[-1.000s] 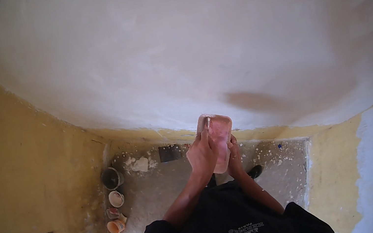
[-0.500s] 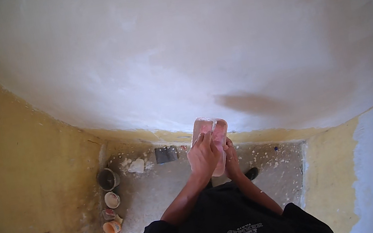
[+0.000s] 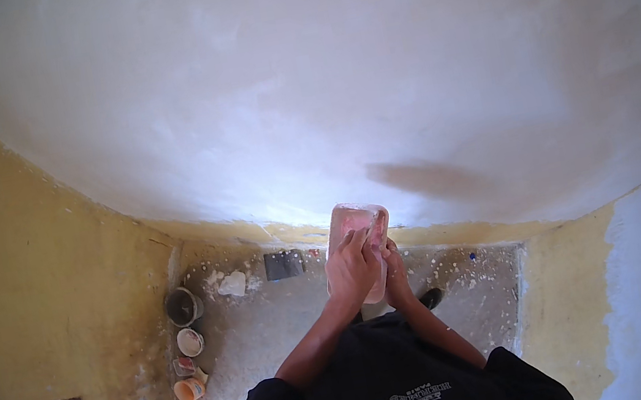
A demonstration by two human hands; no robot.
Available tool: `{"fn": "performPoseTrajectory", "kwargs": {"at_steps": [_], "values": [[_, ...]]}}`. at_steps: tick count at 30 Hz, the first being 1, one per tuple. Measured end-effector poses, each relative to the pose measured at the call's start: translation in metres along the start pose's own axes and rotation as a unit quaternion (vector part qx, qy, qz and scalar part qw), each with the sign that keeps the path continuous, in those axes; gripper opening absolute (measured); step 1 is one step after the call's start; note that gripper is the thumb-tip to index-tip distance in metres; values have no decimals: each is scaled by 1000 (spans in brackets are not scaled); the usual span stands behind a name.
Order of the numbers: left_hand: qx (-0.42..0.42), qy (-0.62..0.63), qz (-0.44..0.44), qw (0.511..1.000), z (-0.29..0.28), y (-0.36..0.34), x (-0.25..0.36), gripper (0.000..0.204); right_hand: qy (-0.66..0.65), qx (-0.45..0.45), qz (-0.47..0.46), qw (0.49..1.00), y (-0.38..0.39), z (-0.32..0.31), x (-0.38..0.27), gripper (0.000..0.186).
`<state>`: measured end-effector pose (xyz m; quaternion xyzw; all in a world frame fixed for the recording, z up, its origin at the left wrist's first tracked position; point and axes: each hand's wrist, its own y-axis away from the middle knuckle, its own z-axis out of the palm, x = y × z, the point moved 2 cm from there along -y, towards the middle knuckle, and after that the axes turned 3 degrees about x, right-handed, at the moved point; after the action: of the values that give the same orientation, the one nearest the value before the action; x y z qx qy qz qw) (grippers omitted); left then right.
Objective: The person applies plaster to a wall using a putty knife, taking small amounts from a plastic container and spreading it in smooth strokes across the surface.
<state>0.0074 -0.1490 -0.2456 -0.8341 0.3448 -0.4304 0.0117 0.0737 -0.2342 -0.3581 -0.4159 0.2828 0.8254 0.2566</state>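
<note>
A shallow pinkish rectangular plastic tray (image 3: 339,235) with rounded corners and whitish smears is held up in front of my chest, close to the wall. My left hand (image 3: 351,273) lies over the tray, its fingers curled together above the pink inside. What those fingers grip, if anything, is hidden. At the tray's right side my right hand (image 3: 396,277) is closed around the edge, its fingertips partly out of sight.
A large whitish wall (image 3: 303,100) rises ahead, with a brownish patch (image 3: 428,177). Yellow walls (image 3: 29,251) stand at both sides. Along the left wall are a dark bucket (image 3: 183,307), a white tub (image 3: 190,341) and an orange bucket (image 3: 189,390). White splatters dot the floor (image 3: 259,339).
My left fingers have shifted slightly over the tray, and the whitish strip beside them looks different. The tray has tilted a little. My right hand stays at its edge.
</note>
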Motion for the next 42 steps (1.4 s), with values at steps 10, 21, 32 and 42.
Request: {"fn": "performPoseTrajectory", "kwargs": {"at_steps": [10, 21, 32, 42], "values": [[-43, 107, -102, 988, -1, 2, -24, 22, -15, 8, -23, 1000, 6, -1, -11, 58], [-83, 334, -194, 919, 10, 8, -52, 20, -120, 14, -6, 993, -3, -34, -13, 45], [6, 484, -186, 855, 9, -4, -69, 24, -197, 52, 13, 979, -10, -94, 0, 42], [403, -1, 72, 912, -6, -116, -29, 46, -134, 69, 4, 989, -10, -78, 4, 43]]}}
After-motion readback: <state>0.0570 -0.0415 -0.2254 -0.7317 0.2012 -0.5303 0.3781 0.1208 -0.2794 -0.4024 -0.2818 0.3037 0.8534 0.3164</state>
